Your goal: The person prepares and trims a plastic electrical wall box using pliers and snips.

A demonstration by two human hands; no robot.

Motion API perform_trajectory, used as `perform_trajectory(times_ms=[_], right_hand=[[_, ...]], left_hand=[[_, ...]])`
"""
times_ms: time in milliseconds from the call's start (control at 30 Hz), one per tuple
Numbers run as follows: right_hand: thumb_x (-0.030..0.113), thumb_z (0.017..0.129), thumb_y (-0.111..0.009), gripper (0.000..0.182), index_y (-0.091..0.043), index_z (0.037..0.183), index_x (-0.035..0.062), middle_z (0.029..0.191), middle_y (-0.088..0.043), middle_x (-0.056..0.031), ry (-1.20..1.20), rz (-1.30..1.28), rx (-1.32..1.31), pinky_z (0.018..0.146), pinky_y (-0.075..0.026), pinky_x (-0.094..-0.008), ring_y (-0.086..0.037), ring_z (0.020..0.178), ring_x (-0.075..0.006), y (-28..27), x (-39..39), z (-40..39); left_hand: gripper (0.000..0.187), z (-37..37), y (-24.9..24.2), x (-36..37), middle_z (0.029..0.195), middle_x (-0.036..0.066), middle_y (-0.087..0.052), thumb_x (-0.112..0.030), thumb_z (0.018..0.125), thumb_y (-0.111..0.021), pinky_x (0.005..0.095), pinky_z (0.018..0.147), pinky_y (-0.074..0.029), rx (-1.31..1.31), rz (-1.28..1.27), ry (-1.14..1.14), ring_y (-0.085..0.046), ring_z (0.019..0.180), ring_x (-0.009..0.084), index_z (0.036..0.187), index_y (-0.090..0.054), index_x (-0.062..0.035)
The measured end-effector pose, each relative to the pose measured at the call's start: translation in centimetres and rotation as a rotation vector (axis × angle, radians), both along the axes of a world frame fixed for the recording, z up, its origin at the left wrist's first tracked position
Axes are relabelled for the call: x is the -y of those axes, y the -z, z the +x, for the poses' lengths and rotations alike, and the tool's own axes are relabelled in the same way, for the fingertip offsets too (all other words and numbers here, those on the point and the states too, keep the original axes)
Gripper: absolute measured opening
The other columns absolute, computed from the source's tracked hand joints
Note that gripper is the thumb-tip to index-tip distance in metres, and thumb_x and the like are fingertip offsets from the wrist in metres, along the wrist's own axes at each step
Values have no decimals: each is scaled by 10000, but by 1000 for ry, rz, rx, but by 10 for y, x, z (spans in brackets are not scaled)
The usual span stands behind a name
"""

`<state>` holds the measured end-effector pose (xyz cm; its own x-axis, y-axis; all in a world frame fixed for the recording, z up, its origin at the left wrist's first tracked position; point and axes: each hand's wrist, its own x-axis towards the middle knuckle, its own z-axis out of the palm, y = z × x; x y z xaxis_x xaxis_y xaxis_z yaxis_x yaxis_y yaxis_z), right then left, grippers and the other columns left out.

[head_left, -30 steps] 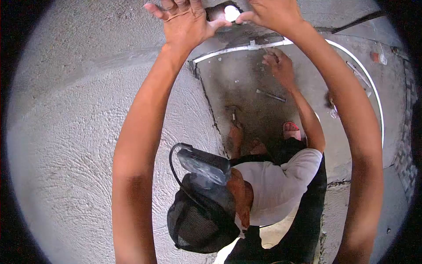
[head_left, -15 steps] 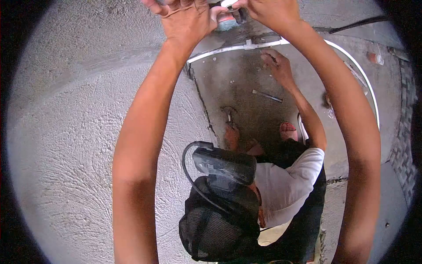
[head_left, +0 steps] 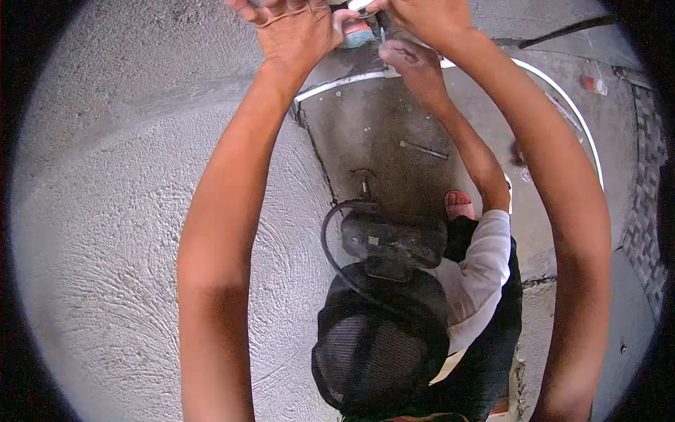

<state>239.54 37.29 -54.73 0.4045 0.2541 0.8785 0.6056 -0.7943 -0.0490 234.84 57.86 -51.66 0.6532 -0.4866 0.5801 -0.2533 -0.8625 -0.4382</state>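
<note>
My left hand [head_left: 299, 32] is at the top edge against the rough grey wall, fingers spread and partly cut off by the frame. Its thumb points right, at a small white piece [head_left: 362, 5] whose kind I cannot make out. From the other side, my right hand [head_left: 432, 21] closes its fingertips on that white piece. Just below it is a red and pale-blue patch [head_left: 358, 34] on the wall. A co-worker's hand [head_left: 416, 69] reaches up close beneath my right hand, near a thin pale strip [head_left: 383, 35].
A co-worker in a black mesh cap [head_left: 383, 359] crouches below, between my forearms. White pipe [head_left: 555, 88] curves along the wall and floor. A flat metal bar [head_left: 424, 150] and a hammer [head_left: 364, 184] are on the concrete floor [head_left: 380, 133]. A black cable [head_left: 569, 29] is upper right.
The co-worker's hand has risen from the floor area to just below my hands, and their head has shifted right. My own hands have hardly moved.
</note>
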Motion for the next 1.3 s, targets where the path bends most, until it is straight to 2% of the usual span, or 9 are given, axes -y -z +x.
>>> perform_trajectory(times_ms=[300,600,800,1000,1300], right_hand=[[390,774,-748,1149,11,1575,70,1626,102,-268,-25,-26,-103,1121,-2,-737,83,1465,-563,-5,4,-12],[328,774,-750,1115,-16,1574,74,1631,93,-258,-78,28,-89,1121,-17,-741,71,1473,-549,-7,4,-12],[276,771,-737,1072,-52,1574,90,1639,61,-236,62,-16,-30,1130,-44,-735,32,1482,-534,2,0,-1],[271,794,-704,1016,-75,1570,90,1642,41,-225,72,-15,-33,1138,-63,-728,20,1490,-515,3,0,-2],[378,755,-743,1098,-70,1571,83,1644,35,-219,22,15,-80,1137,-76,-728,11,1488,-522,-1,2,-11]], left_hand=[[972,1,1,1,1652,219,66,-666,940,-390,680,1127,126,6,20,-19,122,1506,463,1589,-29,-39],[977,3,0,4,1652,212,93,-652,934,-413,679,1127,127,59,3,46,128,1503,466,1591,-12,-50],[985,2,4,1,1646,228,109,-626,934,-446,688,1119,133,0,5,0,150,1494,480,1590,10,-49],[1000,-1,-3,8,1640,227,153,-640,935,-444,687,1116,140,24,9,34,186,1487,474,1591,32,-55],[1063,2,0,3,1637,231,162,-678,904,-480,678,1110,162,31,27,47,199,1482,478,1591,47,-61]])
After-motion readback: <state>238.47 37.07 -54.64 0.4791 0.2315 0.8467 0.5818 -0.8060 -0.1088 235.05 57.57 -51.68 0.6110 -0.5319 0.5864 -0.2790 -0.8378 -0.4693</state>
